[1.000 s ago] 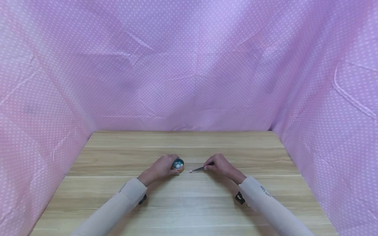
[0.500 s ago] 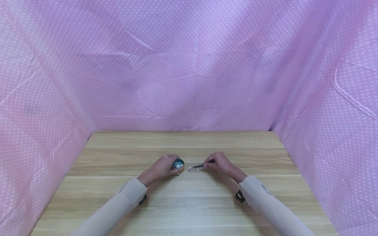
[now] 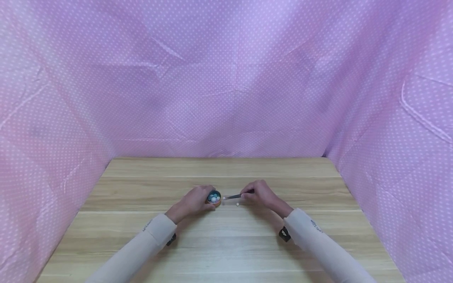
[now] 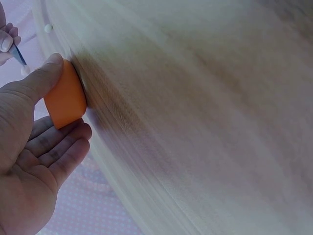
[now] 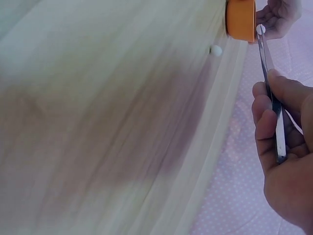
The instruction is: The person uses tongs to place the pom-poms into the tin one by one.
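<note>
My left hand point(image 3: 192, 201) grips a small round orange container point(image 4: 66, 98) between thumb and fingers. Its open top faces up and shows several white and teal balls inside. In my right hand point(image 3: 262, 194) is a pair of metal tweezers point(image 5: 279, 122), held between thumb and fingers. The tweezer tips pinch a small white ball point(image 5: 260, 30), just right of the container and apart from it in the head view. A second small white ball point(image 3: 238, 204) lies on the table below the tweezers.
The light wooden table point(image 3: 226, 243) has its far edge against a pink cloth with white dots point(image 3: 226, 98), which also hangs on both sides. A black wrist device point(image 3: 284, 234) sits under the right sleeve, and another point(image 3: 171, 239) under the left.
My right hand has moved the tweezers and the pinched ball up and left, closer to the container. The ball on the table has come into sight below the tweezers. My left hand stays in place.
</note>
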Demonstrator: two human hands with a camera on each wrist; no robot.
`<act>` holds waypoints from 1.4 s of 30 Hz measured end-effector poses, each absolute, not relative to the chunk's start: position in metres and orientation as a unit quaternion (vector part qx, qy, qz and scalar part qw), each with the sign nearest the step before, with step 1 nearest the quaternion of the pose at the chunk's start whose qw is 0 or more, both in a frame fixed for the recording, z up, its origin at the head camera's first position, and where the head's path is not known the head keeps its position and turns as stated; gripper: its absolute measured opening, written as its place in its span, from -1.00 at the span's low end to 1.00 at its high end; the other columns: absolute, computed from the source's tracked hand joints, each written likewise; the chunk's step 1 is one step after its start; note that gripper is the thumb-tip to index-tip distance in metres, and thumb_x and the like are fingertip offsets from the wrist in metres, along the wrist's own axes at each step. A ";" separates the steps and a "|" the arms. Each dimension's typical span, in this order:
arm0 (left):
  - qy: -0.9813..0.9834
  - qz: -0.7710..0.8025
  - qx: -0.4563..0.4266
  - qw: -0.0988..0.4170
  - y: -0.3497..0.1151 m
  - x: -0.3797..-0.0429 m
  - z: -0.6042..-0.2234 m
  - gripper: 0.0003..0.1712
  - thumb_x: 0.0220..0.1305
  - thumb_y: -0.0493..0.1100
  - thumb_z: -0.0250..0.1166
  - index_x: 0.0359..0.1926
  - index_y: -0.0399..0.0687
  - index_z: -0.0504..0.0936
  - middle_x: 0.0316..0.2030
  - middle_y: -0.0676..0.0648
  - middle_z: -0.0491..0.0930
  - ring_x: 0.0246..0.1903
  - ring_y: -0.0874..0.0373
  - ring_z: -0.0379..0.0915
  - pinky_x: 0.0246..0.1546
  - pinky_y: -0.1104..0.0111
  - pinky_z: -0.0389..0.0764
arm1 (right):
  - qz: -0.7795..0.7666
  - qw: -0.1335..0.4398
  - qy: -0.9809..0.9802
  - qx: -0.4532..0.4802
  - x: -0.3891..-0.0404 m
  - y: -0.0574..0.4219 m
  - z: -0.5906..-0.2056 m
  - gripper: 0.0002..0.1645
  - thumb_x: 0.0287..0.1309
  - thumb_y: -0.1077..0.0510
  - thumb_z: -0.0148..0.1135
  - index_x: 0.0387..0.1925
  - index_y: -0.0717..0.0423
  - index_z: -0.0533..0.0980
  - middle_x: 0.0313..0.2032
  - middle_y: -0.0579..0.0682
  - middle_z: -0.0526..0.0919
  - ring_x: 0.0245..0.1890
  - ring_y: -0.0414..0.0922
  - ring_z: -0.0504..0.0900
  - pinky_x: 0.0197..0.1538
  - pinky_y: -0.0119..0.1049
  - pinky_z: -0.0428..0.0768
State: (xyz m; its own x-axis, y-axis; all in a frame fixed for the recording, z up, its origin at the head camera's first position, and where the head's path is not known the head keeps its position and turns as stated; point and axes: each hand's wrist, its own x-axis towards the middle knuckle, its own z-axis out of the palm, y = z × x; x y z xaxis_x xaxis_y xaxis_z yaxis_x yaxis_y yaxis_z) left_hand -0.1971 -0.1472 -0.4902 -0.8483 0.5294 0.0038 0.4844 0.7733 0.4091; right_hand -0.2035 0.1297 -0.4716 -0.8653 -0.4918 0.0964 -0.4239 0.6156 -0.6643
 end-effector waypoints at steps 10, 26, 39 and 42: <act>0.940 0.200 0.272 0.054 -0.147 -0.197 -0.491 -0.36 0.04 0.05 0.52 0.08 -0.14 0.52 -0.13 -0.07 0.66 -0.18 0.19 0.57 -0.15 0.33 0.63 | -0.362 0.044 0.897 -0.252 -0.205 0.123 -0.469 -0.90 0.11 0.22 0.40 -0.32 0.15 0.74 -0.31 0.01 0.79 -0.28 -0.19 0.71 -0.20 -0.41 0.65; 0.939 0.196 0.280 0.043 -0.147 -0.198 -0.493 -0.30 0.03 0.03 0.53 0.12 -0.20 0.51 -0.10 -0.12 0.66 -0.17 0.15 0.58 -0.13 0.30 0.63 | -0.380 0.064 0.893 -0.230 -0.204 0.114 -0.475 -0.91 0.10 0.21 0.40 -0.32 0.13 0.74 -0.34 -0.02 0.78 -0.36 -0.28 0.63 -0.29 -0.46 0.59; 0.938 0.196 0.282 0.041 -0.148 -0.197 -0.493 -0.31 0.03 0.03 0.53 0.10 -0.21 0.51 -0.11 -0.11 0.66 -0.17 0.14 0.58 -0.14 0.29 0.63 | -0.372 0.064 0.896 -0.233 -0.204 0.113 -0.478 -0.88 0.11 0.21 0.40 -0.30 0.15 0.74 -0.33 -0.02 0.78 -0.32 -0.26 0.64 -0.26 -0.45 0.60; 0.939 0.193 0.282 0.043 -0.148 -0.197 -0.494 -0.31 0.03 0.03 0.53 0.10 -0.20 0.51 -0.11 -0.11 0.66 -0.17 0.15 0.58 -0.15 0.30 0.63 | -0.371 0.063 0.896 -0.235 -0.204 0.113 -0.478 -0.88 0.11 0.22 0.40 -0.29 0.15 0.74 -0.33 -0.01 0.78 -0.32 -0.25 0.66 -0.25 -0.44 0.61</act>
